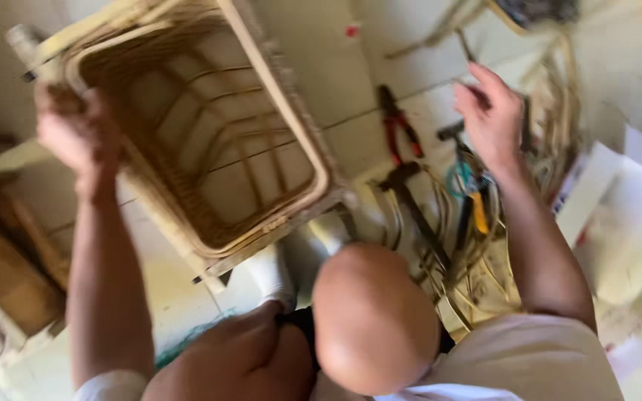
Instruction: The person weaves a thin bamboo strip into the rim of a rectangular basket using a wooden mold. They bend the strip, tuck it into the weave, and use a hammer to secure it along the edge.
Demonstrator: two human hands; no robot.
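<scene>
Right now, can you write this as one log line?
left hand: grips wicker basket frame rim | right hand: reaching over tools | red pliers, hammer on floor

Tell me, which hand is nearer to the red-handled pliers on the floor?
The right hand. It hovers just to the right of the red-handled pliers, not touching them. The left hand is far to their left, gripping the rim of the woven basket.
</scene>
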